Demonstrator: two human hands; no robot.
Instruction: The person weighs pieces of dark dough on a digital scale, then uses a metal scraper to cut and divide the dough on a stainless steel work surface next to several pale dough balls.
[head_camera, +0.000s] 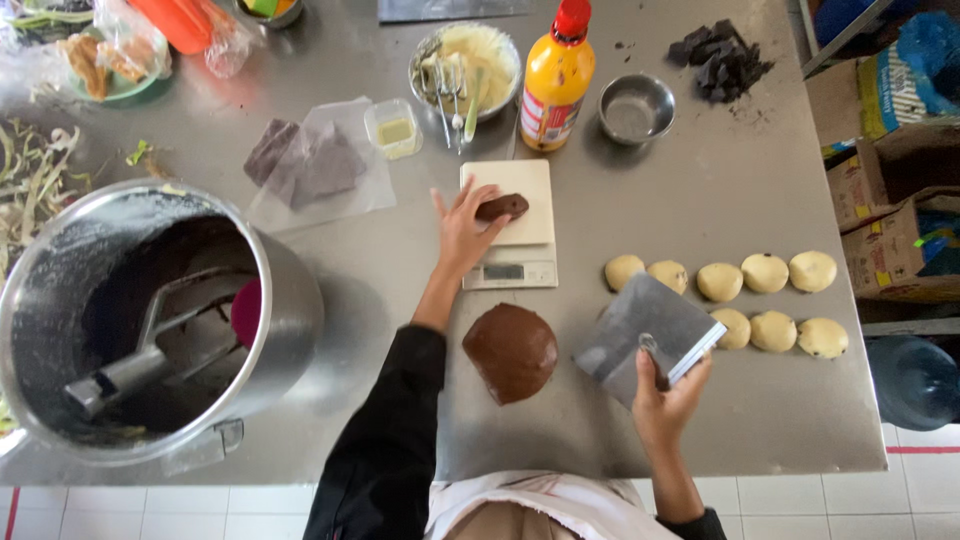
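My left hand (462, 232) reaches to the white kitchen scale (510, 225), its fingers on a small brown piece of dough (502, 207) lying on the scale's platform. My right hand (665, 398) grips a flat metal bench scraper (645, 335) held above the steel table (700, 190). A large mound of brown dough (512, 351) rests on the table between my two hands. Several pale round dough balls (765, 272) lie in two rows right of the scraper.
A big steel mixing bowl (150, 310) with a dough hook stands at the left. Behind the scale are a yellow bottle (555, 80), a bowl with whisk beaters (465, 60), a small empty steel bowl (635, 108) and dark chocolate chunks (722, 60). Cardboard boxes (895, 210) sit right.
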